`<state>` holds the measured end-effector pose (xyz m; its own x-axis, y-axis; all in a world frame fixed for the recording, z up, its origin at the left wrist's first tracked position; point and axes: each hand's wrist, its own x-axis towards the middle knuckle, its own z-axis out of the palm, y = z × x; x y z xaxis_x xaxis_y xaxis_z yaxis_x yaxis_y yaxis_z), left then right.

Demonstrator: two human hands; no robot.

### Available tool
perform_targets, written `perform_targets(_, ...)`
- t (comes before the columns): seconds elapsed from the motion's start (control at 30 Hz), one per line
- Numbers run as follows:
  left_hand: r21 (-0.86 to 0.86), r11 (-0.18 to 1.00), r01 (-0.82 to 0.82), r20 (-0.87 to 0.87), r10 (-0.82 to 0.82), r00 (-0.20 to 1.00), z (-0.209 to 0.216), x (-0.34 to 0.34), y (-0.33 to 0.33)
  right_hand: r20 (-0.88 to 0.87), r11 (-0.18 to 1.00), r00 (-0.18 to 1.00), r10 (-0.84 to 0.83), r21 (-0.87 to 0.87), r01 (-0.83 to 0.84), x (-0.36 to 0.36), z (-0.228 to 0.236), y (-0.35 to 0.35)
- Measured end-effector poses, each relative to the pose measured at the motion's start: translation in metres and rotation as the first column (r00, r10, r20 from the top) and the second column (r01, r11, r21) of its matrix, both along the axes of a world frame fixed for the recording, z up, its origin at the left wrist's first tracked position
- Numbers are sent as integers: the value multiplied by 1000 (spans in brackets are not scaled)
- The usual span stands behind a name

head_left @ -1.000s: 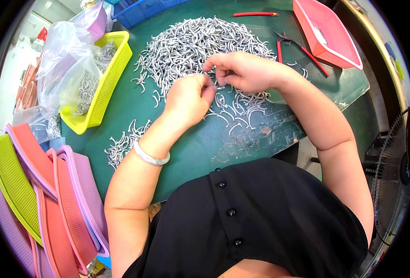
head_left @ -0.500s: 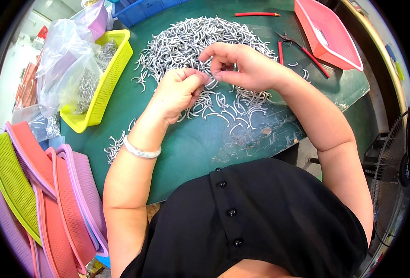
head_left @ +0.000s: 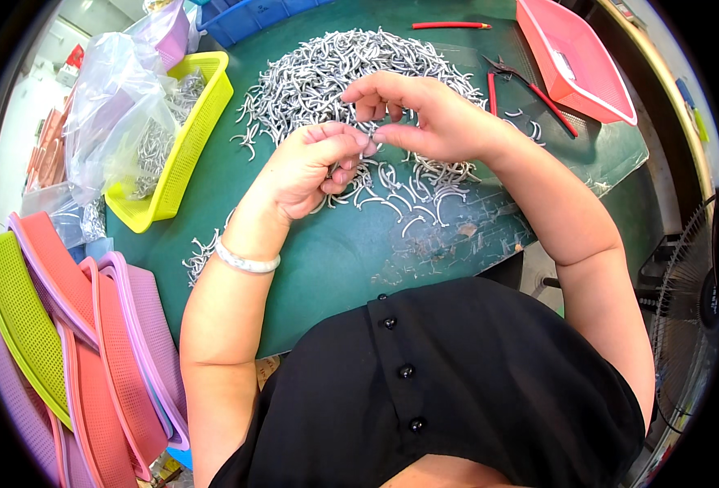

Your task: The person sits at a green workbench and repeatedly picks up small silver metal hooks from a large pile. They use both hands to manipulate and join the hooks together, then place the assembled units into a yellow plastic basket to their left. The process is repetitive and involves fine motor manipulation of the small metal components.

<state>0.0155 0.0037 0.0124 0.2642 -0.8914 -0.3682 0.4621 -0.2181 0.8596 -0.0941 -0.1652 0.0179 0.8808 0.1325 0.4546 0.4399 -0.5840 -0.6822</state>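
Observation:
My left hand (head_left: 315,167) is closed in a pinch, thumb pressed over the curled fingers. A sliver of a small curved grey piece shows at its fingertips; most of that piece is hidden. Close against it, my right hand (head_left: 424,122) has its thumb tip beside the left thumb, and its bent fingers arch away with a gap between them and the thumb. Both hands hover over the near side of a big heap of curved grey pieces (head_left: 327,69), short, rod-like and knobbed at the ends. Several loose curved pieces (head_left: 408,195) lie spread below the hands.
Red-handled pliers (head_left: 538,93) and a red stick (head_left: 449,25) lie beyond my right hand, near a pink basket (head_left: 620,106). To the left stand a yellow-green basket (head_left: 168,191) with a plastic bag (head_left: 107,106) and stacked coloured baskets (head_left: 124,366). A fan (head_left: 685,309) stands right.
My right fingers have lifted and spread away from the thumb. My left hand has turned slightly and shifted a little right, and the curved piece between the hands shows less.

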Motion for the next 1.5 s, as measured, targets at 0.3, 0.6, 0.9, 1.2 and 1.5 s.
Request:
perform_targets(0.3, -177, 976, -125, -87, 111, 990, -8, 6, -2, -143, 937, 987, -76, -350, 22, 4, -12, 2)
perform_targets(0.6, -47, 962, -268, 110, 272, 956, -2, -3, -2, -64, 928, 989, -132, -359, 100, 5, -16, 4)
perform_targets(0.9, 5, 972, -234, 291, 222, 931, -3, -20, -4, 140, 957, 982, -125, -243, 156, 2, -8, 5)
perform_targets(1.2, 23, 947, -321, 309, 298, 903, 2, -17, -5, 10, 933, 985, -173, -319, 167, 6, -16, 0)
perform_targets(1.5, 4, 933, -360, 290, 343, 893, -1, -12, -5, 17, 909, 988, -152, -391, 146, 19, -21, 8)
